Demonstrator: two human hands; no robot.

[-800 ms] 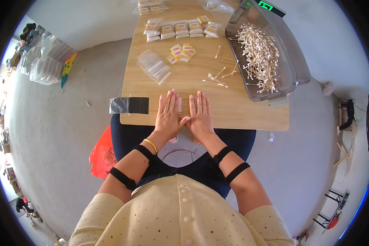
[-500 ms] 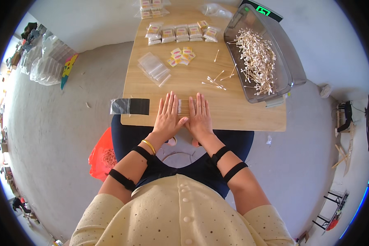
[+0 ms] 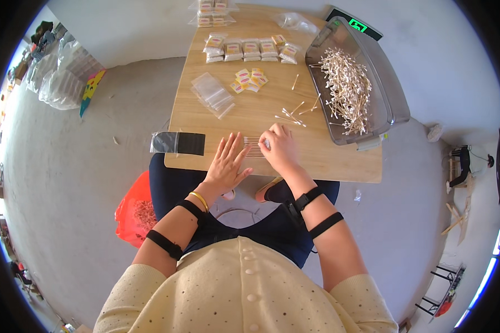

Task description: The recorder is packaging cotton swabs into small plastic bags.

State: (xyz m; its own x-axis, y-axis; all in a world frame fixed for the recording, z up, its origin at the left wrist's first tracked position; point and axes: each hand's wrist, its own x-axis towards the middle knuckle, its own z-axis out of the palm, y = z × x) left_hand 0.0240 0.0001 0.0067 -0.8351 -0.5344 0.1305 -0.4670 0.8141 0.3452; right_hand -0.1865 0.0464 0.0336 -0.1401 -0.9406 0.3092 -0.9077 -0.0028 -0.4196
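Observation:
A row of cotton swabs (image 3: 254,147) lies side by side near the front edge of the wooden table (image 3: 216,119). Flat at the row's left end rests my left hand (image 3: 222,165), fingers stretched out and thumb spread. My right hand (image 3: 281,149) is curled at the right end, thumb and forefinger pinched together over the swab tips; whether a swab is between them is hidden. Beyond the row a few loose cotton swabs (image 3: 290,117) lie scattered. The grey plastic bin (image 3: 391,83) at the right holds a big heap of cotton swabs (image 3: 347,91).
Clear plastic bags (image 3: 213,95) and small yellow-white cards (image 3: 249,80) lie mid-table. Filled swab packets (image 3: 251,50) line the back, with more stacked packets (image 3: 212,12) at the far left. A black strip in clear film (image 3: 178,142) overhangs the left edge. A red bag (image 3: 134,213) stands below.
My right hand has lifted from lying flat and curled into a pinch at the row's right end. My left hand stays flat, its thumb now apart from the right hand.

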